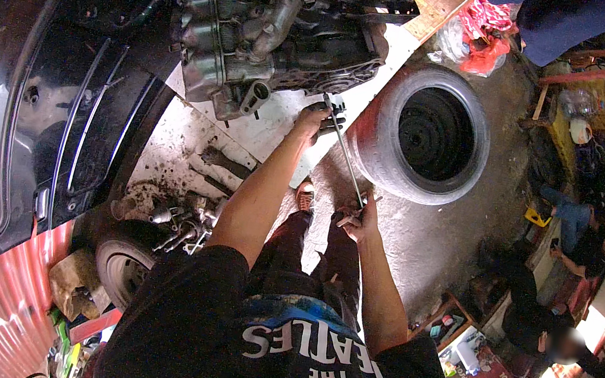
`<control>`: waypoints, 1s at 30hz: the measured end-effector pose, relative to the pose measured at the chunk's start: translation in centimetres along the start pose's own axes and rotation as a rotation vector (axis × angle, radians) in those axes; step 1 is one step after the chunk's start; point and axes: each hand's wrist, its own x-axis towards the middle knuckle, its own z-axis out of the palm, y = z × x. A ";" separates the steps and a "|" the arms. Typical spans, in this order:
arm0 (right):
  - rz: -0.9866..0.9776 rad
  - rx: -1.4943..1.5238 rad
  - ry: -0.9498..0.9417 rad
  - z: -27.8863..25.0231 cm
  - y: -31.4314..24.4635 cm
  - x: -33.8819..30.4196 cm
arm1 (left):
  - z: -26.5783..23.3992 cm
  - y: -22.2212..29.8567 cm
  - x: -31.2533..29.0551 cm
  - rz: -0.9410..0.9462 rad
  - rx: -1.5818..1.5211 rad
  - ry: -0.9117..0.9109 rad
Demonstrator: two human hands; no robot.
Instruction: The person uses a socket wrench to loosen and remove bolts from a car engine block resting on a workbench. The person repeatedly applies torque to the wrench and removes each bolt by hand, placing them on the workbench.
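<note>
A long thin metal rod [348,154] slants between my two hands, its kind too small to tell. My left hand [313,121] is closed around its far end, just short of the engine [261,44]. My right hand [362,222] grips at the near end, fingers curled in; whether a second small piece is in them I cannot make out. The greasy metal engine lies on a white-topped bench [230,128], its manifold pipes facing up. To the right of the rod lie large tyres [472,139], seemingly stacked.
Dark tools [225,163] and metal parts [189,227] lie on the dirty bench at left, beside a black vehicle panel [44,99]. A wheel [122,260] sits lower left. Red plastic bags [484,52] lie at the back. Other people [533,306] are at the right, near a cluttered table [481,376].
</note>
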 end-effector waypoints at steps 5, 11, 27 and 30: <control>-0.339 -0.225 0.408 1.0 2.0 -3.1 | -0.2 -0.5 0.8 0.017 0.080 0.064; -1.215 -1.963 0.794 0.7 3.8 -4.9 | 0.1 -0.5 0.8 0.010 0.013 0.039; 0.056 -0.020 0.300 5.7 5.4 -1.5 | -0.9 0.2 -0.9 -0.075 0.028 -0.080; -0.108 -0.100 0.237 2.7 5.4 -1.8 | -0.7 0.4 -0.4 -0.110 0.076 -0.087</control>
